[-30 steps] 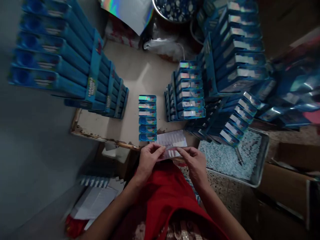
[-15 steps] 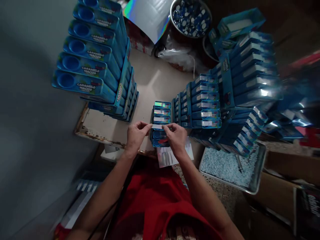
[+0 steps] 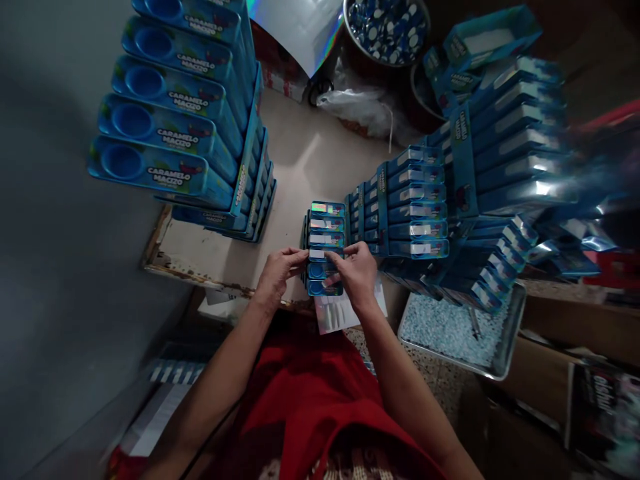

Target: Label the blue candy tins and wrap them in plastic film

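Observation:
A short row of small blue display boxes (image 3: 325,239) stands near the table's front edge, the ends of several bearing pale shiny stickers. One sticker (image 3: 317,254) lies across the fourth box end from the back. My left hand (image 3: 281,272) touches its left end with outstretched fingers, the thumb a little apart. On the right side, my right hand (image 3: 356,272) rests its thumb at the sticker's other end, its fingers spread. Two nearer boxes show bare round blue recesses. Partly under my right hand is a sticker sheet (image 3: 340,313).
Tall stacks of blue boxes rise at the left (image 3: 165,127) and right (image 3: 515,140). Behind are a pot of blue-and-white pieces (image 3: 387,30) and a plastic bag (image 3: 355,107). A metal tray (image 3: 515,333) of pale bits sits low right.
The sticker, pinched at both ends before, now lies against the box end. My left fingers have loosened, and my right fingers have spread beside the box. The view has shifted slightly.

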A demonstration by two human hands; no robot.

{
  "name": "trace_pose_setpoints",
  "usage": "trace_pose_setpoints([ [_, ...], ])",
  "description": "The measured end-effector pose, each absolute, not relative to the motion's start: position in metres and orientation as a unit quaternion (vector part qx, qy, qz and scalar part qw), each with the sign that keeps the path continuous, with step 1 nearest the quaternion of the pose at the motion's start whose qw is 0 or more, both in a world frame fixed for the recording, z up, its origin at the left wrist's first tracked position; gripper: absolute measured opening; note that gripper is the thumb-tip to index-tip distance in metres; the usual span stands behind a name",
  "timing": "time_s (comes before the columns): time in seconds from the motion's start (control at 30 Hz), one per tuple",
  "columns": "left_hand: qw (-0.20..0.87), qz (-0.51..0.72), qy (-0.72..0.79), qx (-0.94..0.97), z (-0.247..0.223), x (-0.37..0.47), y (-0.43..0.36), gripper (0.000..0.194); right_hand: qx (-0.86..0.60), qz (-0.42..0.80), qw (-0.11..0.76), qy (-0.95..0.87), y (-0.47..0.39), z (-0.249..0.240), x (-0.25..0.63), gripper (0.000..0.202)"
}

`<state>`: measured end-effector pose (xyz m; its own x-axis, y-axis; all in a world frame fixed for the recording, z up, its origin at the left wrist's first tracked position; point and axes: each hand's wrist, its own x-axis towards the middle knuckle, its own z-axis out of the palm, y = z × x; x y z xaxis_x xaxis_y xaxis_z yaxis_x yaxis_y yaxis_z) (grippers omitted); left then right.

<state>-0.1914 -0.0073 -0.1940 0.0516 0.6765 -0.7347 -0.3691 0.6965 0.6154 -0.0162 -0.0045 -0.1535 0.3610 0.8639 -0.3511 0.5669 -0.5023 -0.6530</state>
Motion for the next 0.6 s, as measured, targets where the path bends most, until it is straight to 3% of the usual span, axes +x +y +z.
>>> trace_pose_setpoints([
  [0.1, 0.748, 0.355, 0.556, 0.077, -0.201, -0.192, -0.007, 0.043, -0.791, 0.4, 0.263, -0.38, -0.002, -0.165, -0.008, 0.058],
  [0.2, 0.711, 0.356, 0.604, 0.058, -0.208, -0.189, -0.006, 0.044, -0.767, 0.452, 0.284, -0.356, -0.001, -0.168, -0.007, 0.055],
  [0.37, 0.561, 0.397, 0.719, 0.101, -0.212, -0.181, -0.017, 0.04, -0.758, 0.441, 0.337, -0.344, -0.011, -0.147, -0.004, 0.046],
  [0.5, 0.407, 0.487, 0.723, 0.272, -0.185, -0.181, -0.043, 0.032, -0.732, 0.45, 0.393, -0.328, -0.017, -0.125, -0.001, 0.044],
  [0.6, 0.559, 0.439, 0.635, 0.303, -0.154, -0.18, -0.062, 0.047, -0.712, 0.468, 0.415, -0.319, -0.017, -0.115, -0.006, 0.043],
])
